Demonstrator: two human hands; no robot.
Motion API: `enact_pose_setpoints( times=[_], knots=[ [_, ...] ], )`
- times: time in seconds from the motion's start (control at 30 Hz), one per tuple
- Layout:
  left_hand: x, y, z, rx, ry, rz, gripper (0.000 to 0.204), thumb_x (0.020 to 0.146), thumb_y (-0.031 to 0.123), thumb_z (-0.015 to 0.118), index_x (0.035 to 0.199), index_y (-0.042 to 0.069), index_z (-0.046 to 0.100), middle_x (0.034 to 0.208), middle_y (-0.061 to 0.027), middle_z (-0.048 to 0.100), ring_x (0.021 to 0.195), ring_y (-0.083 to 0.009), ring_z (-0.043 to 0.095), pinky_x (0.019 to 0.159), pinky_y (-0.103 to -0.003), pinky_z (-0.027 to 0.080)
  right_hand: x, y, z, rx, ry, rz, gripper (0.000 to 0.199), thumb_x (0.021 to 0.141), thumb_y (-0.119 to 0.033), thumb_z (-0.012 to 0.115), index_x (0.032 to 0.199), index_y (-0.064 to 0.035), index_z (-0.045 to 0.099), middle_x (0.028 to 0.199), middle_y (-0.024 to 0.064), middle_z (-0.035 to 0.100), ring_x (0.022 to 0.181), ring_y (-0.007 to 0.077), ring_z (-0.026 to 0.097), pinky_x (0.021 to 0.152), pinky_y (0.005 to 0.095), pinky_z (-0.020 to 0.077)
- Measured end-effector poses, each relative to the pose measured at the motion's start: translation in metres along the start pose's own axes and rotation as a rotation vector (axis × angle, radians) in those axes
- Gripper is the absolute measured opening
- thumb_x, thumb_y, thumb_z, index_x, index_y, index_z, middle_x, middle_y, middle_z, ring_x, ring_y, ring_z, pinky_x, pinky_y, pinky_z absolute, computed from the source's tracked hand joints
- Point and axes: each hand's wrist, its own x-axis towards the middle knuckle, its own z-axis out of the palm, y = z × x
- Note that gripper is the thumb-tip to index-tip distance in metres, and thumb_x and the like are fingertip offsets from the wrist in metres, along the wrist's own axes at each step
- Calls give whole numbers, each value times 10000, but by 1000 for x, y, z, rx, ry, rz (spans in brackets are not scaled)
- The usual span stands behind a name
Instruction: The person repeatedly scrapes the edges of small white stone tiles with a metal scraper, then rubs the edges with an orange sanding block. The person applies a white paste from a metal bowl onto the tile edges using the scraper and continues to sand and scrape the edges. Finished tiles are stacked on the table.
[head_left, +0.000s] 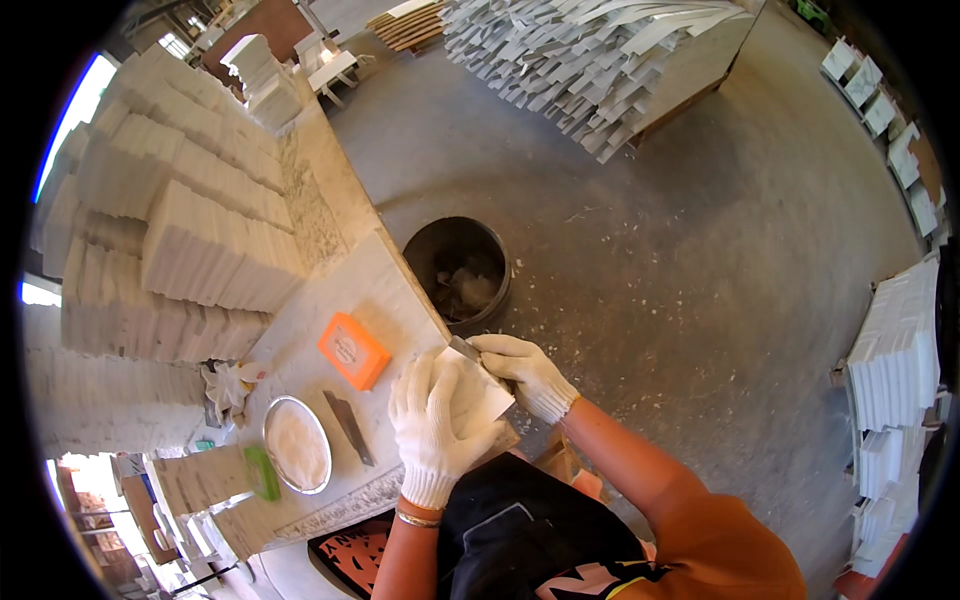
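A white stone tile [482, 395] lies at the right edge of the work table. My left hand [436, 425], in a white knit glove, holds it, with the palm and fingers over its face and the thumb toward its near side. In my right hand [525, 372], also gloved, is a narrow grey flat piece [464, 348], held along the tile's far right edge. The fingers partly hide this piece, so I cannot tell its kind. Left of my hands lie an orange box [354, 351], a dark flat metal strip [348, 428] and a round dish of pale powder or paste [297, 446].
Stacks of white tiles [215, 245] crowd the table's left side. A green block [262, 473] sits beside the dish. A dark bucket with scraps [457, 270] stands on the floor past the table edge. Stone strips [590, 70] are piled farther back; more tiles [893, 350] stand right.
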Motion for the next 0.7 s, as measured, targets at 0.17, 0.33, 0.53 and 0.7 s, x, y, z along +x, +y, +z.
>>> enact_pose_setpoints(
  times=[0.17,0.33,0.53,0.7],
  knots=[
    [1,-1,1,-7,2,-7,913,598,388,871,1399,89,548,1482,-224,500,1314,-476,495,1077,-566,413,-21,14,-33,61,-104,137,400,975,-138,657,1328,47,636,1013,44,677,777,72,565,660,226,442],
    [-5,-6,7,-28,31,6,914,593,384,868,1397,89,550,1461,-219,517,1304,-476,501,1071,-564,416,-35,18,-49,102,-159,176,444,945,-157,691,1311,85,624,990,47,696,767,83,596,651,220,471],
    [2,-1,-1,-35,1,-11,905,582,360,878,1386,90,560,1456,-224,519,1298,-483,505,1069,-566,420,-20,6,-17,38,-59,125,426,966,-151,656,1324,77,619,832,13,622,637,54,489,564,214,368],
    [-1,-2,4,-23,12,-9,892,594,362,880,1381,90,561,1458,-229,514,1301,-485,504,1068,-565,422,-35,13,-43,101,-185,144,438,969,-150,650,1335,87,609,839,5,631,640,50,490,575,205,373]
  ],
)
